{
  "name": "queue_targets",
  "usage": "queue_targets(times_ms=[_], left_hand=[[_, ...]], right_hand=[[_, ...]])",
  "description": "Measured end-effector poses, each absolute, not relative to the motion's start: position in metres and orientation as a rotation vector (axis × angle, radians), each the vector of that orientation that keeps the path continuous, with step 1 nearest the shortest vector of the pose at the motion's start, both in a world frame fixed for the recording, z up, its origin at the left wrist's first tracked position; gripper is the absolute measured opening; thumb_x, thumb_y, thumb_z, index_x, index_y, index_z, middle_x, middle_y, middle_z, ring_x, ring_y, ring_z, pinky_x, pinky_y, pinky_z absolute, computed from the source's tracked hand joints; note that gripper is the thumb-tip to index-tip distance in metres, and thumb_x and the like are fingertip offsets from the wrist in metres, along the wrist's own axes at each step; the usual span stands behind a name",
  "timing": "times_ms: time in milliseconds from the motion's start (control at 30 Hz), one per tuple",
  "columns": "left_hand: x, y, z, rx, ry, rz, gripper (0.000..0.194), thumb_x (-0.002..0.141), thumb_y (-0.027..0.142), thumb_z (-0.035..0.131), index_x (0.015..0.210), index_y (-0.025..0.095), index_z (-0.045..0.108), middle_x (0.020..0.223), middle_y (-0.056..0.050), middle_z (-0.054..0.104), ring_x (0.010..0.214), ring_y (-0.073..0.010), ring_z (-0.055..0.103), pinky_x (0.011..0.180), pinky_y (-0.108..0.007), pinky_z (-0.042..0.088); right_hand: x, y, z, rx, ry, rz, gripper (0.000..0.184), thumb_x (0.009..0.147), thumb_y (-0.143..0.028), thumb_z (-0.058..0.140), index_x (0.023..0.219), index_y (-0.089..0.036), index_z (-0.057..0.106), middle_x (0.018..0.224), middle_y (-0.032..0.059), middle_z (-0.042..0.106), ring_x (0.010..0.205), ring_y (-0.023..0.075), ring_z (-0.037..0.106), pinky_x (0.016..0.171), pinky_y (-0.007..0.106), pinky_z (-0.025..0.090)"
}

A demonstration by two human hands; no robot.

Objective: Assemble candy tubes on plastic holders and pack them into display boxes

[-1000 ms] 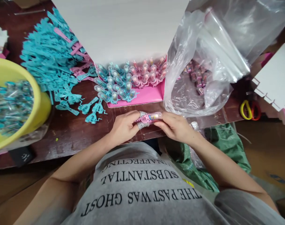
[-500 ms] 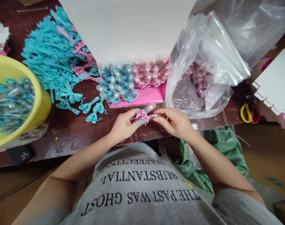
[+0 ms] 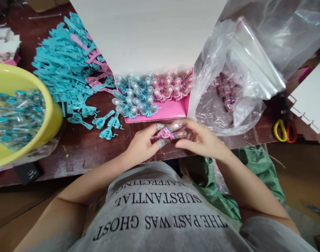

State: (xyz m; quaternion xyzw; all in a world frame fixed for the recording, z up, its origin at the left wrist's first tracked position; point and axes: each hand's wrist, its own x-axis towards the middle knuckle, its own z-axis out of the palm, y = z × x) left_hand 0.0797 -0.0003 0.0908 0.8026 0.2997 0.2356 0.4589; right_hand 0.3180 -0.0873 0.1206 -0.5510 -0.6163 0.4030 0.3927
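Observation:
My left hand [image 3: 142,142], with grey wrapping on thumb and finger, pinches a pink plastic holder [image 3: 163,133] at the table's front edge. Two clear capsule tubes [image 3: 177,125] with colourful contents sit in the holder side by side, pointing right. Around their rounded ends is my right hand [image 3: 204,140], thumb and fingers apart; whether a finger touches a tube I cannot tell. Just beyond stands a box [image 3: 177,110] with a pink inside and a tall white lid [image 3: 149,35]. Teal capsule pieces [image 3: 136,92] fill its left part, pink ones [image 3: 169,85] its back right.
Left lies a heap of teal plastic holders [image 3: 61,66] with some pink ones [image 3: 95,56]. A yellow tub [image 3: 53,119] holds teal-capped tubes. At right are a clear plastic bag [image 3: 209,112] with pink-capped tubes, scissors [image 3: 280,130] and white card [image 3: 312,94].
The second tube, earlier low between both hands, now sits beside the first in the pink holder. My right fingers have spread from their pinch. The view has shifted slightly.

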Motion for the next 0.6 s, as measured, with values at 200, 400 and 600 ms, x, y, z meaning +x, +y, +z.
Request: queue_targets(times_ms=[200, 400, 600], left_hand=[[0.068, -0.002, 0.108, 2.433, 0.834, 0.876, 0.046, 0.099, 0.042, 0.076, 0.136, 0.020, 0.060, 0.130, -0.013, 0.074, 0.119, -0.0265, 0.073, 0.102, -0.041, 0.061], [0.024, 0.054, 0.122, 2.555, 1.129, 1.270, 0.037, 0.102, 0.035, 0.070, 0.134, 0.020, 0.061, 0.127, -0.012, 0.071, 0.124, -0.0277, 0.068, 0.108, -0.047, 0.055], [-0.028, 0.136, 0.147, 2.678, 1.654, 1.018, 0.044, 0.101, 0.044, 0.063, 0.128, 0.010, 0.069, 0.126, -0.018, 0.072, 0.124, -0.0366, 0.061, 0.114, -0.060, 0.044]], right_hand=[[0.337, -0.066, 0.140, -1.546, -1.695, 0.645, 0.024, 0.099, -0.050, 0.074, 0.113, -0.031, 0.077, 0.109, 0.0037, 0.081, 0.095, 0.0253, 0.076, 0.086, 0.042, 0.060], [0.360, -0.011, 0.138, -1.794, -2.129, 0.265, 0.027, 0.104, -0.050, 0.063, 0.108, -0.026, 0.075, 0.102, 0.0080, 0.079, 0.092, 0.0290, 0.072, 0.073, 0.040, 0.050], [0.346, 0.013, 0.150, -1.737, -2.421, 0.157, 0.029, 0.107, -0.049, 0.053, 0.112, -0.031, 0.076, 0.111, 0.0052, 0.080, 0.094, 0.0285, 0.071, 0.063, 0.037, 0.041]])
